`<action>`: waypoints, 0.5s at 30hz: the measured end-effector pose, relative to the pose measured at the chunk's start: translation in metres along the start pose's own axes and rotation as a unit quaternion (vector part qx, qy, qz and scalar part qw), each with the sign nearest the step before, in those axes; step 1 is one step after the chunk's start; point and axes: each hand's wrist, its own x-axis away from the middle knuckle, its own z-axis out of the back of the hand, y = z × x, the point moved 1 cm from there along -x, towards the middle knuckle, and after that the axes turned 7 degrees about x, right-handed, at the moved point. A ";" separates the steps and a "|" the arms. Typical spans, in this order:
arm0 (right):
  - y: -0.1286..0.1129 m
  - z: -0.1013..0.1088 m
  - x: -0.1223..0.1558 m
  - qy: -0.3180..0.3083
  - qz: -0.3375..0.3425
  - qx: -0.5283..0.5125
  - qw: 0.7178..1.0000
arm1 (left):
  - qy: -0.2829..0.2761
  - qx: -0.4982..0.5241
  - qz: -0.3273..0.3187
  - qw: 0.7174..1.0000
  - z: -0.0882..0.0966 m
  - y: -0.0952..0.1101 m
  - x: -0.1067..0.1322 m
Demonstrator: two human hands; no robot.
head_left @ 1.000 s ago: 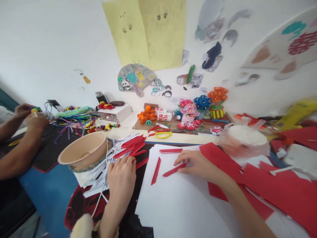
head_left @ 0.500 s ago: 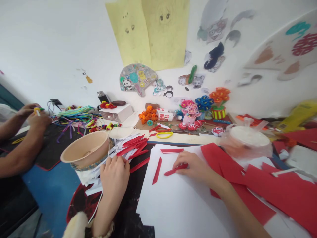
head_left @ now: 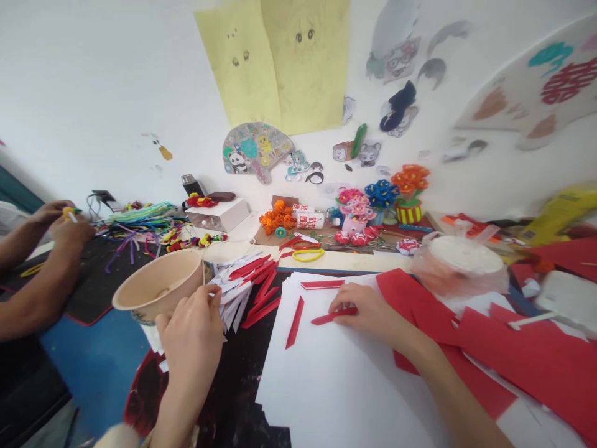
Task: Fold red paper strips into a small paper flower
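Observation:
My left hand [head_left: 192,333] is closed on a bunch of white and red paper strips [head_left: 242,286], which fans out to the right of the fingers above the dark mat. Just left of it stands a tan paper bowl [head_left: 158,287]. My right hand [head_left: 368,309] rests on the white paper sheets [head_left: 336,379], its fingers pinching one end of a folded red paper strip [head_left: 329,317]. Two more red strips lie near it: one [head_left: 295,322] to the left and one [head_left: 323,284] above.
Another person's hands [head_left: 65,227] work with small coloured items at the far left, by a heap of pipe cleaners [head_left: 140,218]. Red paper sheets [head_left: 527,354] cover the right side, near a bagged white container [head_left: 459,264]. Craft flowers [head_left: 382,196], glue bottles [head_left: 310,219] and scissors [head_left: 305,250] line the back.
My left hand slid left and toward me, gathering the strips into a fanned bunch beside the bowl. My right hand stayed on the red strip, shifting slightly.

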 end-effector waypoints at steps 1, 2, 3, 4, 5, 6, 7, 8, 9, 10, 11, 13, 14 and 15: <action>0.000 0.001 0.001 0.004 -0.004 -0.001 1.000 | 0.009 0.044 0.019 0.999 0.003 0.001 0.000; -0.001 0.002 0.001 0.008 -0.008 -0.005 1.000 | 0.013 0.102 0.040 0.994 0.005 0.002 0.000; -0.002 0.004 0.002 0.012 -0.010 -0.012 1.000 | 0.013 0.171 0.061 0.983 0.006 0.003 0.001; -0.004 0.006 0.003 0.016 -0.012 -0.022 1.000 | 0.007 0.246 0.079 0.966 0.005 0.006 0.001; -0.006 0.008 0.003 0.024 -0.014 -0.035 0.999 | -0.008 0.318 0.090 0.944 0.004 0.009 0.002; -0.009 0.011 0.003 0.036 -0.014 -0.049 0.998 | -0.032 0.384 0.096 0.918 0.001 0.014 0.003; -0.012 0.014 0.004 0.058 -0.015 -0.066 0.996 | -0.069 0.437 0.090 0.892 -0.002 0.019 0.004; -0.015 0.017 0.004 0.086 -0.010 -0.080 0.993 | -0.120 0.469 0.079 0.871 -0.007 0.026 0.005; -0.018 0.019 0.004 0.113 0.002 -0.095 0.989 | -0.170 0.491 0.071 0.851 -0.011 0.033 0.006; -0.021 0.021 0.004 0.129 0.015 -0.112 0.985 | -0.216 0.508 0.063 0.832 -0.016 0.040 0.007; -0.023 0.022 0.003 0.128 0.021 -0.127 0.983 | -0.249 0.524 0.056 0.812 -0.020 0.047 0.007; -0.025 0.021 0.003 0.094 0.012 -0.157 0.983 | -0.282 0.547 0.041 0.787 -0.029 0.057 0.008; -0.025 0.020 0.004 0.074 -0.001 -0.166 0.983 | -0.290 0.552 0.029 0.781 -0.033 0.061 0.009; -0.025 0.019 0.004 0.059 -0.013 -0.171 0.983 | -0.293 0.556 0.017 0.777 -0.036 0.064 0.009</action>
